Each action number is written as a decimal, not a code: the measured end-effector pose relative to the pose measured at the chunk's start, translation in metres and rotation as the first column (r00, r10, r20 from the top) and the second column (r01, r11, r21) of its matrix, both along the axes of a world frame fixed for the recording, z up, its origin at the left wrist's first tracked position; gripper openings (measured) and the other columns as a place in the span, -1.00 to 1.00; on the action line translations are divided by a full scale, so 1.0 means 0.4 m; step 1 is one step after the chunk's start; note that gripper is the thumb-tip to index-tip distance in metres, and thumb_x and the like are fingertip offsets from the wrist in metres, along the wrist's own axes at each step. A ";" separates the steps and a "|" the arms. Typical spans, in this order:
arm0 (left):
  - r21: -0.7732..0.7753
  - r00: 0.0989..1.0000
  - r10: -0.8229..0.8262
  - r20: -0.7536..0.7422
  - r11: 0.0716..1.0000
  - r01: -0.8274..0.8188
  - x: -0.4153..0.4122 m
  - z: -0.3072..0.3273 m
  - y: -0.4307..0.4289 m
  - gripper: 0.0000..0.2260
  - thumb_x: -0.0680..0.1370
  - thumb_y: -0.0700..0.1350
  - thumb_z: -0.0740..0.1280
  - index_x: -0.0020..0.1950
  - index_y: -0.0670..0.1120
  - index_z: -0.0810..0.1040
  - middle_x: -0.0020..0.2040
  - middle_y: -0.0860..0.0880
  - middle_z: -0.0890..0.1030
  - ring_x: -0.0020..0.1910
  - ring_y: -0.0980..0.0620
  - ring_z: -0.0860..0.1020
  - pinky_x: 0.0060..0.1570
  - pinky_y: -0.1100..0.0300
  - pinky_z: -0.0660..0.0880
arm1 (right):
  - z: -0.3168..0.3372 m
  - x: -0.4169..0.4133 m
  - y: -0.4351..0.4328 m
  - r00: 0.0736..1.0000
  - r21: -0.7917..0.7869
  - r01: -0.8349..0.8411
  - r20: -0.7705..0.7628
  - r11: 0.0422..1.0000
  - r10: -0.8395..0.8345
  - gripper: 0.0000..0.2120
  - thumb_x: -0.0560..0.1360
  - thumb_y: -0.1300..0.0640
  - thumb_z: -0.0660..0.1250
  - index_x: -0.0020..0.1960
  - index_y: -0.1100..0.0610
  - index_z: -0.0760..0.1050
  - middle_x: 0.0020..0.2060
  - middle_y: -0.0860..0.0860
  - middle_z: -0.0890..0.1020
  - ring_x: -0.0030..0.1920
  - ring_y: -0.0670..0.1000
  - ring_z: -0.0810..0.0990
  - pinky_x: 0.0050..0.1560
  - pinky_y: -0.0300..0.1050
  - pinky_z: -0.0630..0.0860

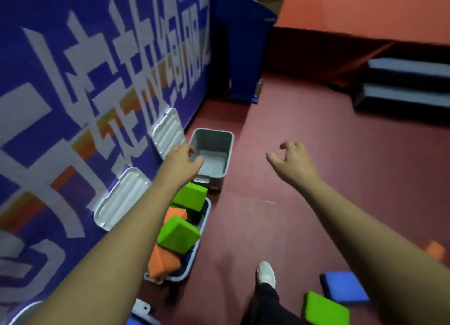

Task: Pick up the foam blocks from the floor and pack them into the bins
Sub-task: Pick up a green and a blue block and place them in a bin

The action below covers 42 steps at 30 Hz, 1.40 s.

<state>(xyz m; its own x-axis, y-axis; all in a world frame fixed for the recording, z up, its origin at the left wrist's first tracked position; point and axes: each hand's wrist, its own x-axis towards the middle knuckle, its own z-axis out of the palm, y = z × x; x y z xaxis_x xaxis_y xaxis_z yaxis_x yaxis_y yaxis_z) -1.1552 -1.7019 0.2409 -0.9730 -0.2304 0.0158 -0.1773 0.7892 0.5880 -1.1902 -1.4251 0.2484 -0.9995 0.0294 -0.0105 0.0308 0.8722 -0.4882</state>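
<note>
Green foam block (325, 309) lies near my shoe (266, 273); my right hand (292, 161) hangs loosely spread, empty; my left hand (181, 161) is at the grey bin (229, 154) rim (grip unclear).

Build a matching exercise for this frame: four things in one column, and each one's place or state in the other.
Things:
1. far bin
2. near bin
3. blue block
4. far white lid

Place or state:
A. leaning against the banner
B. lying on the floor
C. empty
D. holding green blocks and orange blocks

Pairs: 1-C, 2-D, 3-B, 4-A
</note>
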 end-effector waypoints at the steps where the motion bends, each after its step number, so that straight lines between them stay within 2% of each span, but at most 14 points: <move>1: 0.017 0.998 -0.067 0.002 0.998 0.067 0.008 0.004 0.063 -0.70 0.53 -0.02 0.34 0.20 -0.14 0.54 0.15 -0.12 0.53 0.10 -0.10 0.53 0.12 0.12 0.41 | 0.006 0.046 0.062 0.998 0.008 0.065 -0.003 0.998 -0.065 -0.47 0.51 -0.21 0.25 0.32 0.12 0.45 0.22 0.12 0.46 0.16 0.18 0.52 0.21 0.09 0.46; 6: 0.039 0.931 -0.363 -0.025 0.931 0.364 0.052 0.002 0.418 -0.74 0.53 -0.05 0.33 0.15 -0.14 0.56 0.12 -0.11 0.55 0.09 -0.08 0.53 0.11 0.13 0.40 | 0.008 0.301 0.386 0.928 0.040 0.372 0.017 0.927 -0.373 -0.50 0.51 -0.20 0.26 0.29 0.13 0.48 0.23 0.14 0.46 0.24 0.20 0.48 0.24 0.08 0.42; 11: 0.063 0.801 -0.599 0.007 0.800 0.597 0.132 -0.046 0.788 -0.74 0.53 -0.06 0.33 0.16 -0.16 0.55 0.12 -0.12 0.54 0.10 -0.10 0.51 0.14 0.10 0.41 | -0.033 0.539 0.686 0.800 0.080 0.594 0.055 0.801 -0.598 -0.51 0.52 -0.20 0.29 0.26 0.14 0.49 0.20 0.17 0.46 0.27 0.23 0.46 0.26 0.11 0.40; 14: 0.062 0.711 -0.701 0.060 0.713 0.698 0.188 -0.109 1.007 -0.73 0.53 -0.04 0.33 0.17 -0.15 0.54 0.14 -0.13 0.54 0.09 -0.11 0.51 0.15 0.07 0.44 | -0.091 0.648 0.856 0.728 0.120 0.668 0.101 0.734 -0.678 -0.52 0.50 -0.20 0.28 0.23 0.14 0.49 0.18 0.19 0.47 0.24 0.27 0.48 0.24 0.14 0.42; 19: 0.068 0.626 -0.768 0.136 0.638 0.767 0.259 -0.249 1.351 -0.72 0.52 -0.05 0.33 0.17 -0.16 0.54 0.14 -0.14 0.54 0.14 -0.14 0.50 0.19 0.02 0.44 | -0.244 0.751 1.124 0.661 0.124 0.720 0.178 0.683 -0.729 -0.53 0.49 -0.17 0.30 0.17 0.20 0.49 0.14 0.23 0.49 0.20 0.30 0.50 0.19 0.17 0.45; 22: 0.082 0.640 -0.745 0.189 0.661 0.746 0.279 -0.369 1.519 -0.73 0.53 -0.07 0.33 0.16 -0.17 0.55 0.14 -0.14 0.56 0.14 -0.12 0.51 0.18 0.04 0.44 | -0.373 0.765 1.260 0.682 0.099 0.690 0.245 0.717 -0.689 -0.56 0.50 -0.14 0.31 0.18 0.19 0.50 0.13 0.22 0.50 0.19 0.28 0.51 0.18 0.16 0.46; 26: 0.063 0.677 -0.662 0.321 0.728 0.682 0.287 -0.607 1.667 -0.78 0.53 -0.09 0.33 0.10 -0.18 0.55 0.08 -0.16 0.57 0.09 -0.13 0.51 0.09 0.08 0.40 | -0.602 0.743 1.400 0.706 0.080 0.632 0.350 0.771 -0.616 -0.57 0.51 -0.14 0.30 0.18 0.18 0.49 0.11 0.21 0.51 0.16 0.27 0.52 0.13 0.10 0.45; 30: 0.026 0.694 -0.564 0.447 0.784 0.620 0.278 -0.884 1.720 -0.80 0.52 -0.11 0.33 0.07 -0.19 0.56 0.03 -0.16 0.58 0.05 -0.14 0.51 0.02 0.11 0.38 | -0.873 0.696 1.486 0.708 0.032 0.587 0.465 0.809 -0.532 -0.57 0.52 -0.11 0.29 0.22 0.19 0.46 0.15 0.21 0.50 0.18 0.26 0.51 0.15 0.08 0.43; 34: 0.006 0.709 -0.456 0.537 0.843 0.538 0.272 -1.193 1.716 -0.86 0.51 -0.14 0.34 0.00 -0.19 0.55 -0.03 -0.15 0.57 -0.02 -0.12 0.50 -0.06 0.13 0.33 | -1.196 0.655 1.512 0.693 -0.026 0.592 0.527 0.806 -0.492 -0.59 0.52 -0.05 0.32 0.21 0.24 0.45 0.15 0.23 0.49 0.18 0.27 0.51 0.17 0.12 0.45; 37: 0.003 0.681 -0.396 0.616 0.866 0.501 0.276 -1.449 1.694 -0.88 0.51 -0.13 0.32 -0.05 -0.18 0.52 -0.07 -0.13 0.57 -0.08 -0.09 0.47 -0.14 0.16 0.28 | -1.452 0.639 1.499 0.638 -0.038 0.608 0.617 0.793 -0.461 -0.60 0.54 -0.02 0.30 0.23 0.25 0.44 0.19 0.25 0.48 0.21 0.27 0.49 0.21 0.12 0.43; 42: 0.015 0.600 -0.276 0.750 0.916 0.402 0.274 -1.845 1.675 -0.84 0.53 -0.09 0.30 -0.10 -0.18 0.46 -0.08 -0.20 0.58 -0.08 -0.15 0.49 -0.19 0.10 0.27 | -1.852 0.620 1.440 0.559 -0.062 0.666 0.701 0.744 -0.442 -0.55 0.54 0.04 0.32 0.26 0.35 0.41 0.21 0.33 0.50 0.25 0.29 0.46 0.25 0.07 0.36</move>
